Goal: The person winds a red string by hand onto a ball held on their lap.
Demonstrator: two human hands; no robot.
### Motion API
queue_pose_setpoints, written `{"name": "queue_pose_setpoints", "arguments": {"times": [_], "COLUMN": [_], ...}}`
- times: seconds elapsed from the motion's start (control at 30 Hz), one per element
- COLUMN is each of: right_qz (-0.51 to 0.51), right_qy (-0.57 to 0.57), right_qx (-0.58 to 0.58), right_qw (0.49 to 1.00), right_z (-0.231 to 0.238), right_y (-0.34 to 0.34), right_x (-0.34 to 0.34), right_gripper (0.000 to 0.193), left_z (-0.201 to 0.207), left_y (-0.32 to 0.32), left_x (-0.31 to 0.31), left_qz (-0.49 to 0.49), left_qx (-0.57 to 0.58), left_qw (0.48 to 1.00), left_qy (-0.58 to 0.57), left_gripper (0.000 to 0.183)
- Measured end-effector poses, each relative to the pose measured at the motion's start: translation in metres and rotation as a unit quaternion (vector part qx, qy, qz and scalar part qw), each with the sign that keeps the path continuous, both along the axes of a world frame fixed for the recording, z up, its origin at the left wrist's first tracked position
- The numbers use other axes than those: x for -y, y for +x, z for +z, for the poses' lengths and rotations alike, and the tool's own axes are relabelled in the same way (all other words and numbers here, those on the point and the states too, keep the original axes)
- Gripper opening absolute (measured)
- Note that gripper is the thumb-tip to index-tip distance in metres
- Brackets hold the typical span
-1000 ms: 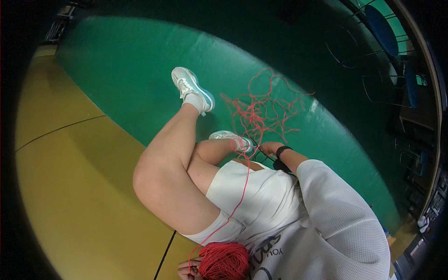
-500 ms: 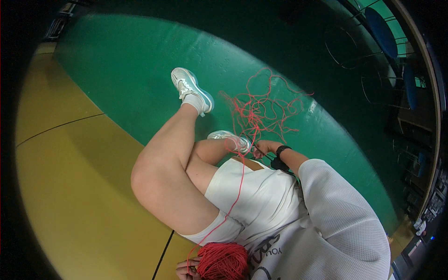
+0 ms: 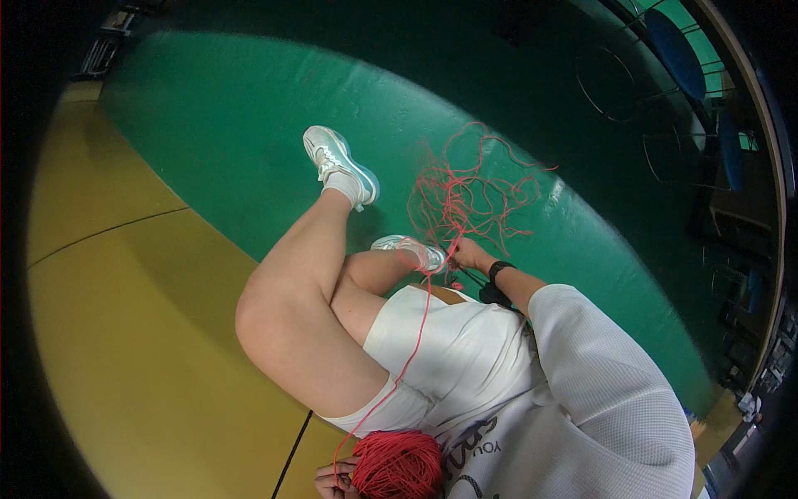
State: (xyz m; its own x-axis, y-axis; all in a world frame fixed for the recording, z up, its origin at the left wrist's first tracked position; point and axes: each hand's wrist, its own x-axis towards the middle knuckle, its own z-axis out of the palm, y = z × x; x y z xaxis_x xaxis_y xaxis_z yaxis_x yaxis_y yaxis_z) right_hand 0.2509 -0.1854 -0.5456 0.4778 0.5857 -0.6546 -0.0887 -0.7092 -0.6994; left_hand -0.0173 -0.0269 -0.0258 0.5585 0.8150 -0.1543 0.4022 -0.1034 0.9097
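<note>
Since the earlier frame, the left fringe of the red tangle (image 3: 453, 198) is drawn inward and blurred by motion, and the right hand (image 3: 470, 254) is brought slightly closer to the heap; the left hand (image 3: 337, 480) is kept almost in place.

At the far left, only yellow floor (image 3: 141, 333) is seen, bordered by green floor (image 3: 233, 116). At the lower edge, the left hand is partly cut off; its bent fingers are set against the ball of red yarn (image 3: 397, 464), which seems to be grasped from its left side, in front of the shirt. From these fingers a single strand (image 3: 428, 293) is led up across the white shorts, past the farther shoe (image 3: 399, 244), toward the tangle, which is spread on the green floor. Beside it, red strands appear to be pinched in the right hand, though the fingertips are too small to be read closely. A dark band (image 3: 500, 268) is worn on that wrist.

For the loosening that seems to be in hand, loops are best teased apart gently, never yanked; the ball should be steadied and the strand left a little slack, so that knots are not tightened.
</note>
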Motion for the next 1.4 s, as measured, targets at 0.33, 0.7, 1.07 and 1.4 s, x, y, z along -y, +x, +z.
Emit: {"name": "queue_pose_setpoints", "arguments": {"times": [0.33,0.7,1.07,1.4], "right_qz": [-0.338,-0.481,-0.468,0.024], "right_qy": [0.089,0.333,0.315,-0.115], "right_qx": [-0.261,-0.466,-0.539,0.062], "right_qw": [0.900,0.664,0.626,0.991], "right_z": [0.031,0.085,0.110,0.048], "right_y": [0.031,0.056,0.058,0.046], "right_x": [0.011,0.035,-0.014,0.007], "right_gripper": [0.011,0.022,0.028,0.014], "left_z": [-0.003,-0.010,-0.007,-0.004], "left_y": [-0.002,-0.006,-0.002,0.005], "left_x": [-0.011,-0.024,-0.019,-0.013], "left_qz": [-0.013,-0.048,-0.040,-0.041], "left_qx": [-0.010,0.030,0.025,0.026], "left_qw": [1.000,0.998,0.999,0.998], "left_qy": [-0.011,-0.034,-0.023,-0.030], "left_gripper": [0.028,0.036,0.034,0.034]}}
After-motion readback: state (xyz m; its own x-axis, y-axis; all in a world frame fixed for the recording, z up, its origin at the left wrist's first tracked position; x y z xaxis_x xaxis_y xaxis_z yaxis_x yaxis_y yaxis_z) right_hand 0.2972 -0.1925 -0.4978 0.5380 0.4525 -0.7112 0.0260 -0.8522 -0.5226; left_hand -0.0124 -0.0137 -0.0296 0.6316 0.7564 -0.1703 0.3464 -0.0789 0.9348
